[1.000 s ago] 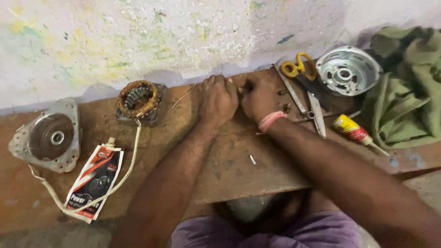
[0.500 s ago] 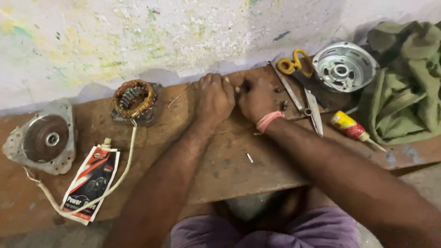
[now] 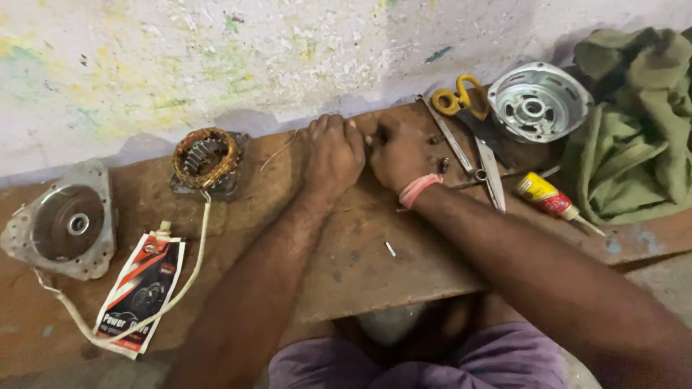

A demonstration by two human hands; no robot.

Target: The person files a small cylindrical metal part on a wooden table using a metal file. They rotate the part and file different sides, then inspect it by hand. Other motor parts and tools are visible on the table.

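Head view looks down on a wooden worktop [image 3: 346, 266] against a paint-flecked wall. Left hand [image 3: 333, 153] and right hand [image 3: 398, 153] meet knuckle to knuckle at the far edge, both clenched, probably pinching something small that the fingers hide. A thin wire [image 3: 277, 151] runs left from the left hand toward the copper-wound stator [image 3: 207, 160]. Yellow-handled scissors [image 3: 472, 126], a metal housing [image 3: 537, 108] and a glue tube [image 3: 548, 196] lie right, within reach.

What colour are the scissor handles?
Yellow; the scissors show best in the head view.
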